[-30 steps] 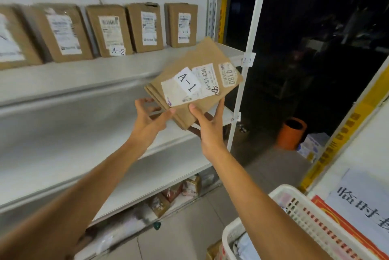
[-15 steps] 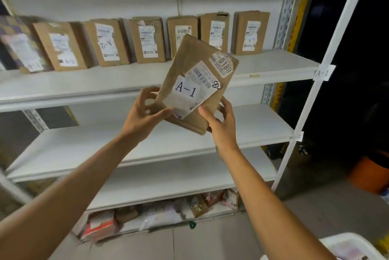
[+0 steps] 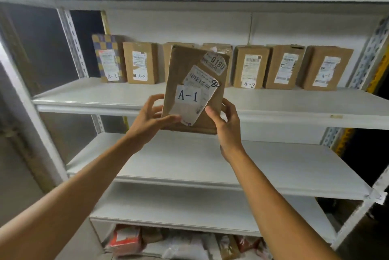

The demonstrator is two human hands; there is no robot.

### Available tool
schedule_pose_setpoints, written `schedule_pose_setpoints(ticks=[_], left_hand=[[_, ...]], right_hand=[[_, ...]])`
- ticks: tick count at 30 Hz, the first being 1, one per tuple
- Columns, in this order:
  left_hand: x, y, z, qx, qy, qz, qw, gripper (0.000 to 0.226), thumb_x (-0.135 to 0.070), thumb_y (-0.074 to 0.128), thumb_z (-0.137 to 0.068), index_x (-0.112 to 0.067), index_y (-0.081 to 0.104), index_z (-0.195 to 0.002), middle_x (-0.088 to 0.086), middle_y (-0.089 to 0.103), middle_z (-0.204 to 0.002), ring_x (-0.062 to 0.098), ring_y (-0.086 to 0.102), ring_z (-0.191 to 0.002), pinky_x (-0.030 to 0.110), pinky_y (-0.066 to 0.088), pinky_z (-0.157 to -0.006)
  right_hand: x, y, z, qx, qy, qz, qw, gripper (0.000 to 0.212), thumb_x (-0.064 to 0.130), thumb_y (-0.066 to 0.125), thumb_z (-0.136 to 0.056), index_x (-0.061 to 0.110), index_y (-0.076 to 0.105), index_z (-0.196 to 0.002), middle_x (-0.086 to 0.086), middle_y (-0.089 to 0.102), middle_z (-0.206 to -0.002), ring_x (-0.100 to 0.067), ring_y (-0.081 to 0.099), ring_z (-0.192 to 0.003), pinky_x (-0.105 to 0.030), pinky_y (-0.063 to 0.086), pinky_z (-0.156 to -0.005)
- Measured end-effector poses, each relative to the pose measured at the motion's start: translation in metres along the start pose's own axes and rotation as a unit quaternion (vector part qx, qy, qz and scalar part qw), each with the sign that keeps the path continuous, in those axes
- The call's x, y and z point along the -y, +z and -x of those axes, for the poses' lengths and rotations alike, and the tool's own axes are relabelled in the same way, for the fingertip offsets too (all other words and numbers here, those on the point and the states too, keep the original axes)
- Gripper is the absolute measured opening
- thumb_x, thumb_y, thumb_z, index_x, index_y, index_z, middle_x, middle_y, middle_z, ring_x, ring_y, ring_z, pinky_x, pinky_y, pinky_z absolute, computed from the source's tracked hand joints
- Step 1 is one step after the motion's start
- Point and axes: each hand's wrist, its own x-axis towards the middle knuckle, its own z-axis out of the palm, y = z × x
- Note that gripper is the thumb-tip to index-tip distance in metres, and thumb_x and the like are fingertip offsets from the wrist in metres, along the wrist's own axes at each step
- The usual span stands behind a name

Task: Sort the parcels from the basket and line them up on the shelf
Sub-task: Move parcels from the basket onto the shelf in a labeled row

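Arms raised, left hand (image 3: 149, 119), right hand (image 3: 225, 125) gripping upright parcel (image 3: 194, 89)

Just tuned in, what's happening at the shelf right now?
A person holds a brown parcel marked A-1 upright in both hands. The left hand grips its lower left edge and the right hand its lower right. It is raised in front of the shelf, where a row of boxes stands against the back, some marked A-1, others A-2. The parcel is not yet set down.
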Motion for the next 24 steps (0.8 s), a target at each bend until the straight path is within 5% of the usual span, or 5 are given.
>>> schedule_pose_setpoints(ticks=[8,13,16,19,24], left_hand=[[0.02,-0.097,-0.021,-0.053,-0.001,-0.006,0.999,0.073,-0.029,0.079,-0.073,-0.027,0.038,-0.133,0.005,0.062,-0.125,0.016,0.065,-0.104,0.014,0.053,-0.069],[0.034,-0.142,-0.036,-0.107,-0.001,0.005,0.994,0.07,-0.03,0.08,-0.074,-0.03,0.038,-0.13,0.005,0.058,-0.131,0.012,0.062,-0.103,0.009,0.052,-0.067],[0.043,-0.169,-0.049,-0.136,0.001,0.012,0.991,0.076,-0.051,0.083,-0.056,-0.043,0.041,-0.119,0.003,0.059,-0.129,0.018,0.062,-0.109,0.02,0.056,-0.079],[0.049,-0.189,-0.065,-0.16,0.0,0.002,0.987,0.075,-0.047,0.082,-0.058,-0.043,0.039,-0.119,0.004,0.058,-0.129,0.021,0.06,-0.113,0.029,0.055,-0.086],[0.058,-0.222,-0.089,-0.193,-0.025,-0.021,0.981,0.078,-0.028,0.079,-0.067,-0.028,0.033,-0.129,0.009,0.055,-0.128,0.016,0.06,-0.107,0.018,0.055,-0.067]], right_hand=[[-0.012,0.104,-0.035,0.055,-0.019,-0.026,0.998,0.038,0.011,0.067,-0.089,0.015,0.057,-0.125,0.014,0.065,-0.104,0.015,0.063,-0.079,-0.003,0.046,-0.064],[-0.025,0.16,-0.068,0.097,-0.017,-0.025,0.995,0.044,0.015,0.068,-0.088,0.016,0.055,-0.13,0.003,0.065,-0.121,0.009,0.065,-0.089,-0.01,0.051,-0.072],[-0.034,0.191,-0.09,0.131,-0.021,-0.023,0.991,0.045,0.018,0.068,-0.088,0.019,0.054,-0.131,0.006,0.065,-0.122,0.008,0.064,-0.094,-0.012,0.051,-0.076],[-0.047,0.217,-0.112,0.154,-0.023,-0.035,0.987,0.046,0.02,0.069,-0.088,0.02,0.053,-0.131,0.007,0.065,-0.121,0.01,0.063,-0.094,-0.011,0.05,-0.079],[-0.069,0.26,-0.148,0.205,-0.002,-0.06,0.977,0.039,0.015,0.065,-0.091,0.018,0.057,-0.129,0.011,0.068,-0.114,0.008,0.063,-0.097,-0.01,0.049,-0.08]])
